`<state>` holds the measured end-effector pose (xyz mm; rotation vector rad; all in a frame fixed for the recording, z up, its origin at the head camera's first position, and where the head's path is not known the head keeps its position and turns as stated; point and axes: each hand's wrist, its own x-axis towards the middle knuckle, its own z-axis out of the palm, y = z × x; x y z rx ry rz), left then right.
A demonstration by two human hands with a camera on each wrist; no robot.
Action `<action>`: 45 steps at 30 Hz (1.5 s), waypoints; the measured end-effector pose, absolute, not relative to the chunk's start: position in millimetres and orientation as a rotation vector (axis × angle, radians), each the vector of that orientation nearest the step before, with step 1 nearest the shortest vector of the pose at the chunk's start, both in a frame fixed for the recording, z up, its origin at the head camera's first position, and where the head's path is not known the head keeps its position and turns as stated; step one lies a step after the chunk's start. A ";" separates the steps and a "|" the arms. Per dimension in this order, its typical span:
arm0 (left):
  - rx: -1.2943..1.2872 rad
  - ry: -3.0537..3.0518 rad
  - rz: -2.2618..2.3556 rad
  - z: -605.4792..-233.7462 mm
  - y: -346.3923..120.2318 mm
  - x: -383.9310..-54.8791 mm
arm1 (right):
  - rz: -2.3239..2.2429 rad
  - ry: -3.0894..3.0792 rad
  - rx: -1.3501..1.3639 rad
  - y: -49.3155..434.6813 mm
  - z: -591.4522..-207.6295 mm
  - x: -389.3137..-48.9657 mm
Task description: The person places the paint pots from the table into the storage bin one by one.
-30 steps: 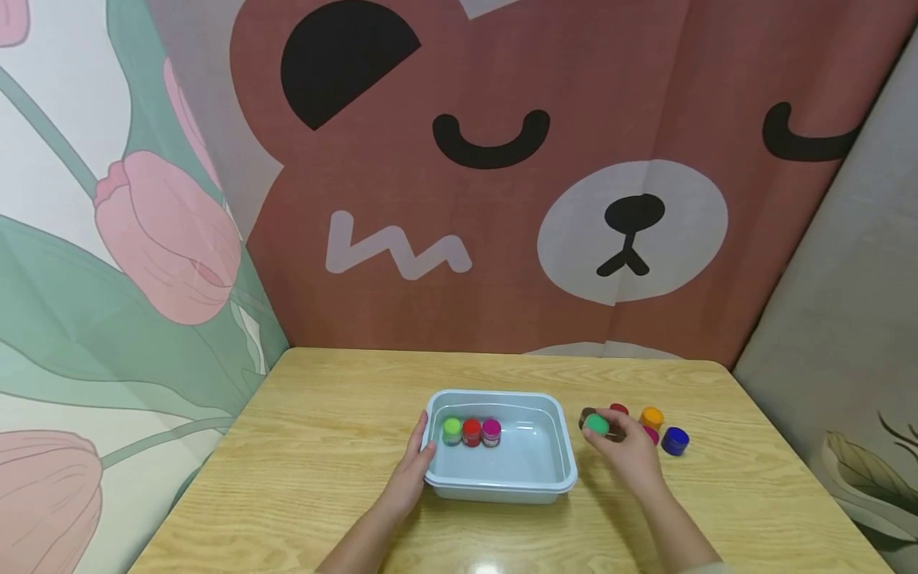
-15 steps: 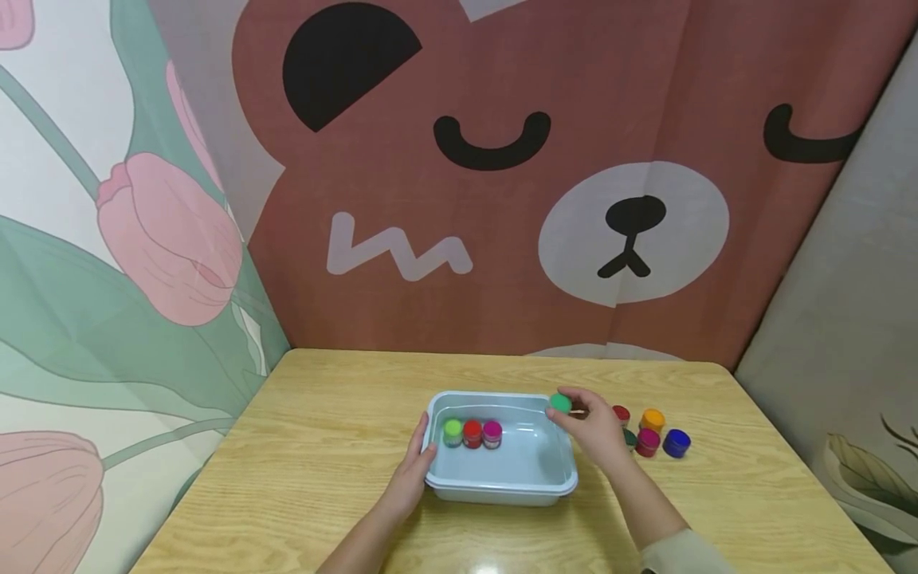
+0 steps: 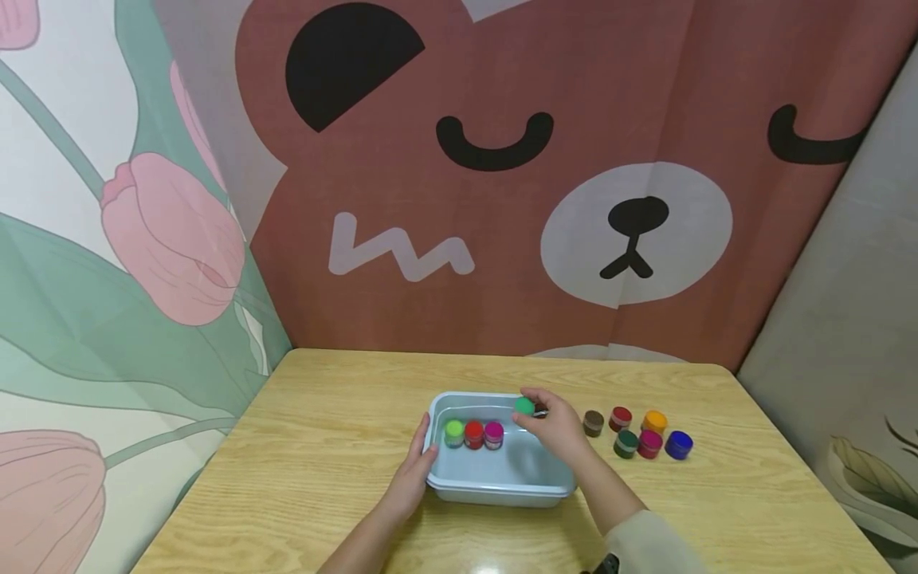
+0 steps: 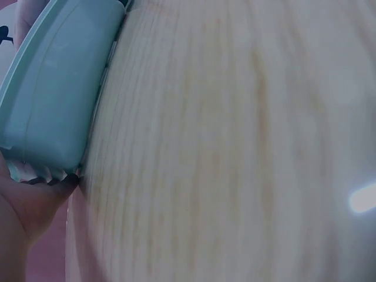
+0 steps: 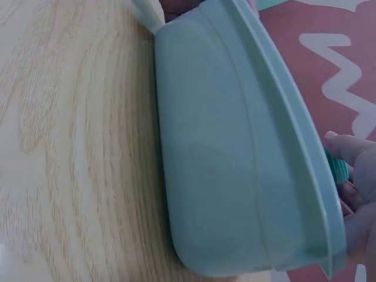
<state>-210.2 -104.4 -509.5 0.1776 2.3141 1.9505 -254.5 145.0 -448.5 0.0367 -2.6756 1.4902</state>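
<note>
A pale blue plastic tub [image 3: 502, 494] stands on the wooden table. My left hand [image 3: 409, 478] holds its left end, with the thumb at the rim and the fingers along the outer wall; the left wrist view shows that hand [image 4: 35, 202] against the tub's end wall. Inside, on the left, a row has a lime-green paint pot [image 3: 454, 434], a red one [image 3: 474, 435] and a magenta one [image 3: 493, 435]. Over the tub's far right part, my right hand [image 3: 555, 426] pinches a green-lidded paint pot [image 3: 524, 406] between thumb and fingers. In the right wrist view this pot [image 5: 336, 167] shows beyond the rim.
Right of the tub, several paint pots stand on the table: brown [image 3: 593, 423], dark red [image 3: 620, 419], orange [image 3: 654, 422], dark green [image 3: 626, 444], crimson [image 3: 650, 444] and blue [image 3: 678, 446]. A bear-print curtain [image 3: 502, 311] hangs behind the table.
My right hand has carried the green-lidded pot leftward from beside the loose pots to above the tub. My left hand has stayed on the tub's left end.
</note>
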 end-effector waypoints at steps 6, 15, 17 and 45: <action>0.153 2.318 1.923 -507.8 -103.9 -210.1 | 1.446 -2.732 0.072 138.1 -457.4 -257.9; 0.170 2.310 1.946 -509.3 -103.5 -210.2 | 1.392 -2.747 0.164 133.3 -463.7 -264.4; 0.177 2.308 1.957 -510.3 -103.3 -210.5 | 1.376 -2.769 0.159 133.0 -465.4 -265.8; 0.182 2.324 1.958 -508.1 -103.9 -209.2 | 1.056 -3.062 0.168 125.9 -474.8 -271.8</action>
